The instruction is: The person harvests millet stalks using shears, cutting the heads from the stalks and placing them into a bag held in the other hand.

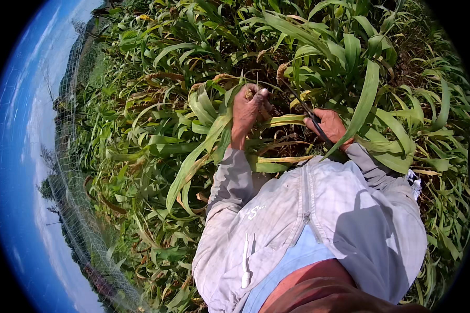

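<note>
My left hand (249, 108) is closed, with its thumb pressed against the fingers. A small yellow-brown seed head (249, 94) pokes out of the grip, and long green leaves lie along that wrist. To the right, my right hand (329, 126) is wrapped around the black handle of a slim, dark blade (297, 98). The blade slants up and left, its far end close to a drooping brown seed head (282, 73). Whether it is a knife or a sickle I cannot tell. A yellowing leaf (284, 120) stretches between the two hands.
Dense, broad-leaved grain plants (162, 141) surround me on all sides. More brown seed heads (164, 76) hang among them. Along the left runs a wire mesh fence (70, 193), with trees and sky beyond. Long leaves (368, 104) arch over my right wrist.
</note>
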{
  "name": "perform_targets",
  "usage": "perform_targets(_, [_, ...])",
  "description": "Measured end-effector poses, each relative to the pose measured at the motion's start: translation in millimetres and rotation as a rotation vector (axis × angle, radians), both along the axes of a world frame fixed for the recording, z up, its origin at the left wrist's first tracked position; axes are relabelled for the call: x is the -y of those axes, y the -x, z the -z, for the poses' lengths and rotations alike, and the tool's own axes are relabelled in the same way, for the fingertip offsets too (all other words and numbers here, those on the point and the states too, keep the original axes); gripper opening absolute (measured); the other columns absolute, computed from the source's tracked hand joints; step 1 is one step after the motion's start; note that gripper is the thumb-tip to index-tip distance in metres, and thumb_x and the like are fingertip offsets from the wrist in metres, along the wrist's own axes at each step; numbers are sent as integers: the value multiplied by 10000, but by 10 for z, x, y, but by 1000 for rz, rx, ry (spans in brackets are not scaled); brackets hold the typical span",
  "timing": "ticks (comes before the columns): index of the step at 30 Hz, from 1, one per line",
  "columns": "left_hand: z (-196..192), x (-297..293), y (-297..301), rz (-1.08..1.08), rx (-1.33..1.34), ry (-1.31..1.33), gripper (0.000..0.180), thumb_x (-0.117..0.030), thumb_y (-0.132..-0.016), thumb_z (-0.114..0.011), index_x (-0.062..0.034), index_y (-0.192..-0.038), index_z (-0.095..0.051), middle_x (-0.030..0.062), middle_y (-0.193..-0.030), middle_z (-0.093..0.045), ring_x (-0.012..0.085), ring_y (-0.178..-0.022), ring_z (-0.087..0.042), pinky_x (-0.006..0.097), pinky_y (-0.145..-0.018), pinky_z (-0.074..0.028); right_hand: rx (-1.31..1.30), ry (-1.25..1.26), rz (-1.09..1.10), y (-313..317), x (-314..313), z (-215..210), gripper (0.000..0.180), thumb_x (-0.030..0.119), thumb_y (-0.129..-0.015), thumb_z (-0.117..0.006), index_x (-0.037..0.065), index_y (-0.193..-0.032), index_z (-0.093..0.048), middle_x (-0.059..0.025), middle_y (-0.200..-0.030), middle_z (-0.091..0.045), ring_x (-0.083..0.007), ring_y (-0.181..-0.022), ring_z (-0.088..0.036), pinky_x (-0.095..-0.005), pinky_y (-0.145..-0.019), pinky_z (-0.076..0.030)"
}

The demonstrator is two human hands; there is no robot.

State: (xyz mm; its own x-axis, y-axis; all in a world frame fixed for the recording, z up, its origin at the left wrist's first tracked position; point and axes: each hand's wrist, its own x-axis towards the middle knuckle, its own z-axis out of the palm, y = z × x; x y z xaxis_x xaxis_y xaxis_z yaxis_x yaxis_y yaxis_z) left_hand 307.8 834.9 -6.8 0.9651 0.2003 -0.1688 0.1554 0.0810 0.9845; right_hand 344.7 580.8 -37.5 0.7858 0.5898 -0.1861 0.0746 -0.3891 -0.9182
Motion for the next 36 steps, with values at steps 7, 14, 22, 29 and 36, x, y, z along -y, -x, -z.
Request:
perform_targets(7, [226,245,-542,5,466,-822,389,-123,-827,-741,-29,-1196,-658,27,-917,-611,108,-748,-578,235,-614,-478,215,81,178,28,244,279,312,302,-836,-660,14,-789,-549,-77,-616,-476,-187,-582,-468,-366,-555,-404])
perform_targets(14, [389,446,-439,145,351,-551,250,-155,-800,-785,-11,-976,-680,20,-908,-626,92,-692,-609,233,-609,-510,187,-69,187,-36,221,-42,394,325,-835,-690,-2,-756,-485,-78,-586,-442,-169,-560,-430,-367,-527,-368])
perform_targets(22, [118,248,26,-89,114,-355,253,-213,-843,-745,-48,-795,-559,35,-734,-610,130,-578,-556,273,-529,-455,-77,-169,13,-90,47,-167,313,236,-899,-635,-12,-727,-550,-4,-572,-440,-93,-560,-387,-310,-521,-340])
perform_targets(29, [449,-37,472,-492,294,343,185,-200,-926,-637,-48,-1018,-586,100,-821,-626,147,-522,-563,242,-397,-393,0,-2,-497,-315,-545,-43,331,300,-882,-640,-9,-782,-578,-32,-601,-455,-115,-588,-440,-323,-541,-360])
perform_targets(36, [133,-259,683,-710,293,354,364,-391,-926,-618,-83,-1115,-574,47,-913,-618,165,-808,-606,245,-648,-485,-29,-37,-624,-416,-748,7,286,271,-884,-637,11,-786,-570,3,-599,-458,-95,-584,-413,-313,-537,-345])
